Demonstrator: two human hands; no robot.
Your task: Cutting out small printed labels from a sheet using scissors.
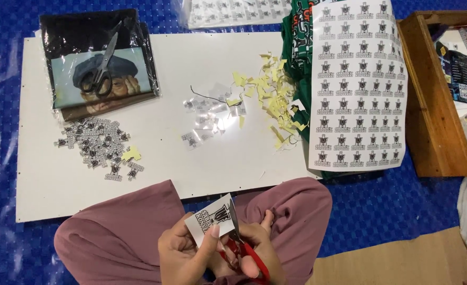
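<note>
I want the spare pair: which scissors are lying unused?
The black-handled scissors on the wrapped bundle, far left. The red-handled scissors are in the right hand, cutting a sticker.

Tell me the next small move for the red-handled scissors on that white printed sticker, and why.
Probably close the blades and carry the cut on along the black emblem's edge. The right hand has the red-handled scissors with the blades at the white printed sticker piece, which the left hand pinches; white margin shows around the emblem, unlike the trimmed black-and-white cutouts piled on the white board.
</note>
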